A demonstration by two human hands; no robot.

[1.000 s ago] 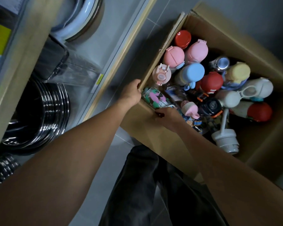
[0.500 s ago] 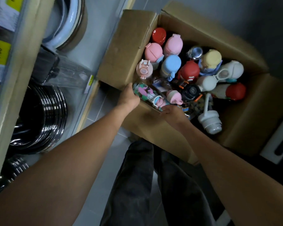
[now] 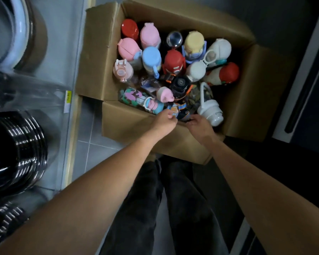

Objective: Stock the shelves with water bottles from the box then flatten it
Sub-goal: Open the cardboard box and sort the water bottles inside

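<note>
An open cardboard box (image 3: 129,126) stands on the floor, packed with several water bottles with red, pink, blue, yellow and white lids. A blue-and-orange patterned bottle (image 3: 180,110) lies against the near wall. My left hand (image 3: 164,121) has its fingers curled on that bottle's left end. From the right, my right hand (image 3: 200,125) curls its fingers at the bottle's other end, by the box's near rim. A camouflage-print bottle (image 3: 134,97) lies to the left and a white lid with a loop (image 3: 210,110) to the right.
The low shelf (image 3: 70,144) on the left holds stacked shiny black pans (image 3: 17,150), clear containers and a yellow price tag (image 3: 68,97). The box's left flap (image 3: 98,57) leans out toward the shelf. My legs stand just below the box. A dark unit flanks the right.
My left hand left the box's left corner and slid right to the patterned bottle. My right hand shifted right along the near rim. The view swung over the box.
</note>
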